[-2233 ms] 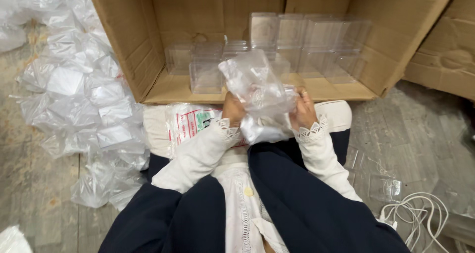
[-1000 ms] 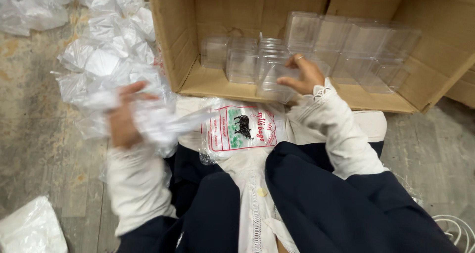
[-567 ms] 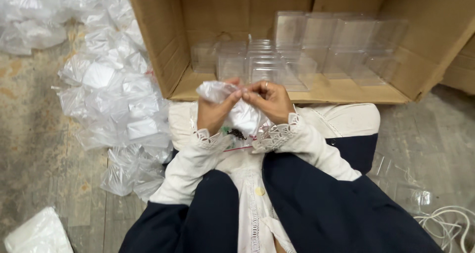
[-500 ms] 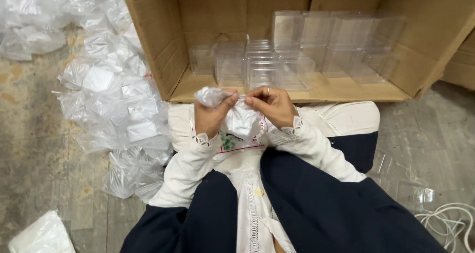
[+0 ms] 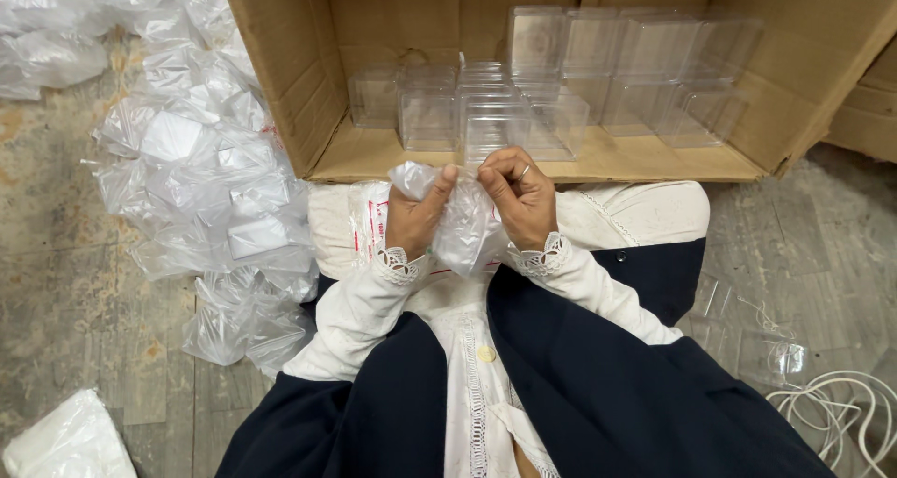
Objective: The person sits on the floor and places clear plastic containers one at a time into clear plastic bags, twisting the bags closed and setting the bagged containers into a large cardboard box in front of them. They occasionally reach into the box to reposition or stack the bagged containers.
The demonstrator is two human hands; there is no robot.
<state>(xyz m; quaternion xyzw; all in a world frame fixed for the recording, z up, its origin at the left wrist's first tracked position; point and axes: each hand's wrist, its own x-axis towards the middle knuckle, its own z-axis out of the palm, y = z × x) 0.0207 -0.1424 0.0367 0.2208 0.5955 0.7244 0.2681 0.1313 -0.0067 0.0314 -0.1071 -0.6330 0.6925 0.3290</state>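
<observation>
a small clear plastic bag (image 5: 464,224) sits between both hands just in front of the person's chest, above the lap and right at the open edge of a big cardboard box. the left hand (image 5: 416,218) has its fingers clenched on the bag's upper left corner, thumb and forefinger pinched near the top, and the right hand (image 5: 519,198) grips the upper right edge the same way, with a ring on one finger; the bag hangs crumpled between them, and what is inside it cannot be made out. under the hands, on the lap, lies another flat plastic bag with red print (image 5: 369,230), partly hidden by the left wrist. the cardboard box (image 5: 280,76) lies on its side with its opening toward the person, and inside it stand clear plastic boxes (image 5: 486,114), a low row near the front and taller stacks (image 5: 635,57) toward the back and right. on the floor to the person's left, a loose pile of clear plastic bags (image 5: 196,170) runs beside the box wall, each seeming to hold something flat and pale. a white bag (image 5: 65,441) lies at the lower left corner, and a white cord (image 5: 832,413) is coiled on the floor at the lower right, near some crumpled clear plastic (image 5: 766,347).
</observation>
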